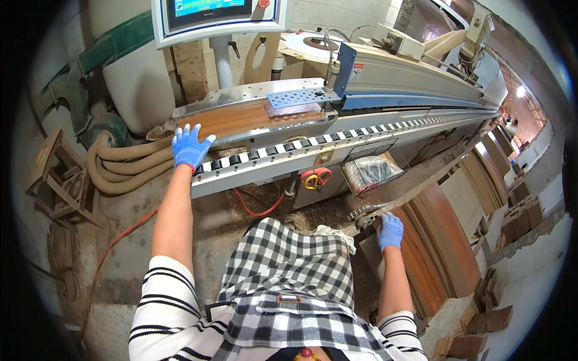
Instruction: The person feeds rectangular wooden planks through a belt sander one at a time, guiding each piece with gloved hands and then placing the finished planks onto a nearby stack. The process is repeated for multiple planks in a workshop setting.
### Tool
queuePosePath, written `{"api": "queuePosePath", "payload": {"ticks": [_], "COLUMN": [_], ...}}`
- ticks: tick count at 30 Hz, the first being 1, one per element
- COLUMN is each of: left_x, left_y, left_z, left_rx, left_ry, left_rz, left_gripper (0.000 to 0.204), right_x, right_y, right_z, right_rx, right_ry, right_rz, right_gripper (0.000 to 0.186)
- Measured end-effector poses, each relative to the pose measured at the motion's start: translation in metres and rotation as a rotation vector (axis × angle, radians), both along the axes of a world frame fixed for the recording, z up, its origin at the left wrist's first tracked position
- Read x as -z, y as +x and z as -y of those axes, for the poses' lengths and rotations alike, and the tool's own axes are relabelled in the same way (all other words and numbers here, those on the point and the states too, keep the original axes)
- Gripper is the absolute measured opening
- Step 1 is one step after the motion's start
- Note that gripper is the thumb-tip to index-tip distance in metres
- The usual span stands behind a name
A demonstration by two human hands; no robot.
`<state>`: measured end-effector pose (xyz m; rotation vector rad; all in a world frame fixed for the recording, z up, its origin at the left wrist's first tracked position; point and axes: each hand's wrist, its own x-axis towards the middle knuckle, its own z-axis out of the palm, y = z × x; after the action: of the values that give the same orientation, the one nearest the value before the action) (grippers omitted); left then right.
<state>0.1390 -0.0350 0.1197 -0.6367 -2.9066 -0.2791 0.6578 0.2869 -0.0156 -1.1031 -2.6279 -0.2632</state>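
A reddish-brown wooden board lies in the feed end of a long edge-banding machine. My left hand, in a blue-coated glove, rests on the board's left end with its fingers spread. A blue perforated plate and a clear pinkish guard sit over the board's right part. To the right, my right hand, gloved alike, hangs beside a stack of brown boards. Its fingers are mostly straight, and I see nothing held in them.
A row of black-and-white rollers runs along the machine's front. Below it are a wire basket and yellow and red tape rolls. Ribbed hoses and a wooden stool stand left. A control screen is above.
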Motion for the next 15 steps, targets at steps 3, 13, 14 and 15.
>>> {"api": "queuePosePath", "payload": {"ticks": [3, 13, 14, 15], "left_x": [0.000, 0.004, 0.004, 0.004], "left_y": [0.000, -0.001, 0.000, 0.001], "left_z": [0.000, 0.003, 0.001, 0.002], "left_rx": [0.004, 0.012, 0.019, 0.023], "left_ry": [0.013, 0.032, 0.039, 0.045], "left_rz": [-0.015, -0.043, -0.043, -0.046], "left_gripper": [0.074, 0.071, 0.071, 0.070], "right_x": [0.007, 0.004, 0.022, 0.039], "right_y": [0.000, 0.015, 0.030, 0.049], "right_z": [0.016, 0.122, 0.126, 0.122], "right_rx": [-0.017, -0.067, 0.112, 0.229], "right_ry": [0.055, -0.159, -0.391, -0.737], "right_rz": [-0.051, -0.384, -0.532, -0.822], "right_gripper": [0.029, 0.032, 0.027, 0.029]}}
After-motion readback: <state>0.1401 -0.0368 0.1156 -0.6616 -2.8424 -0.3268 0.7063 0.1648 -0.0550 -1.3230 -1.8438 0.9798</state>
